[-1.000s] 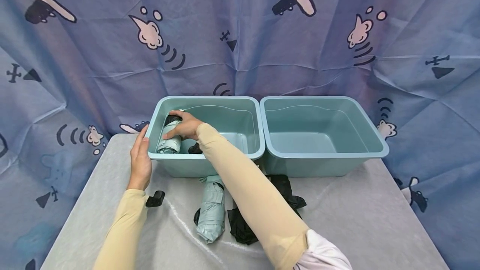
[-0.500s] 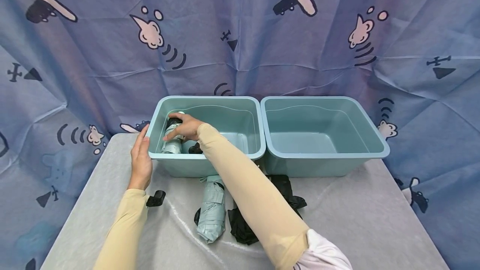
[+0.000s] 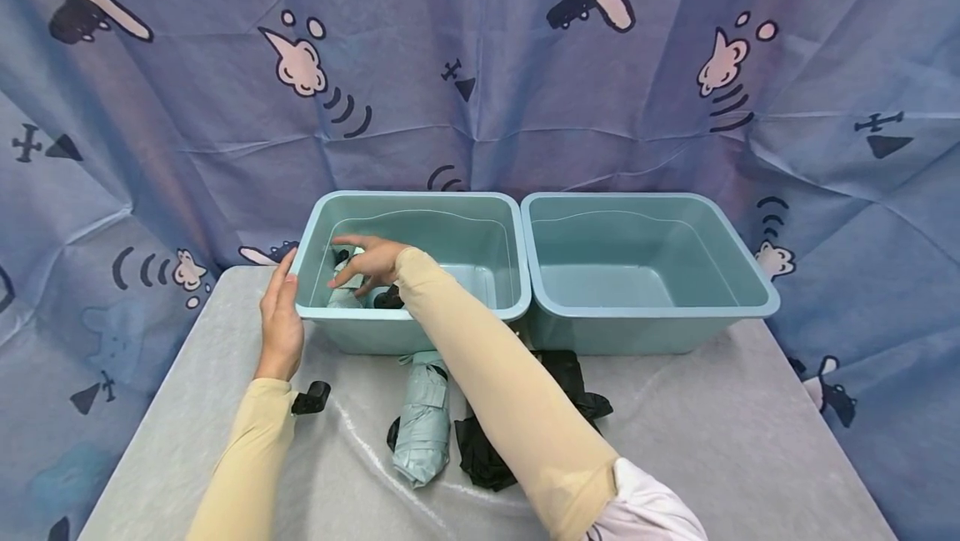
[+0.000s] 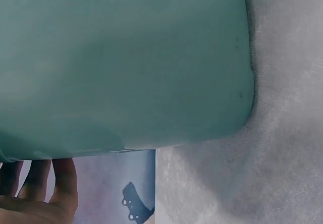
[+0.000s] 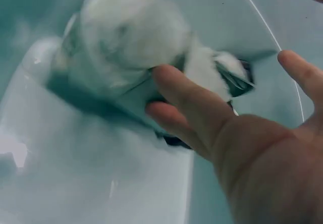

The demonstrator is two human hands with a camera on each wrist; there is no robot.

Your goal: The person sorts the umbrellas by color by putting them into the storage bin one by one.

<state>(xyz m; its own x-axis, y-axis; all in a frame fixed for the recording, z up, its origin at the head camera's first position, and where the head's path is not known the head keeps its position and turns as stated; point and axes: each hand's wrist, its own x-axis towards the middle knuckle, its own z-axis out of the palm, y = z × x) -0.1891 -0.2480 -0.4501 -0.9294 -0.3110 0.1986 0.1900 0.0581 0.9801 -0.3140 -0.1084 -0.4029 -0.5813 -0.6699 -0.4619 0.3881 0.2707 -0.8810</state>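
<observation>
Right hand (image 3: 372,262) open, fingers spread over the pale mint folded fabric umbrella (image 5: 131,47) in the left teal plastic bin (image 3: 420,308). Left hand (image 3: 281,320) flat against bin wall. Probably light, soft-skinned, stiff-cored; best gripped mid-body.

Three views around the left bin (image 3: 411,262)

The head camera looks forward and down from above the bench (image 3: 712,441), far enough back to take in the left bin, the second bin beside it and the backdrop behind. The left wrist camera sits very close against that bin's outer wall (image 4: 126,62), by the left hand (image 4: 38,193). The right wrist camera looks from close range into the bin's inside, past the right hand (image 5: 237,148). All three share this bin.
</observation>
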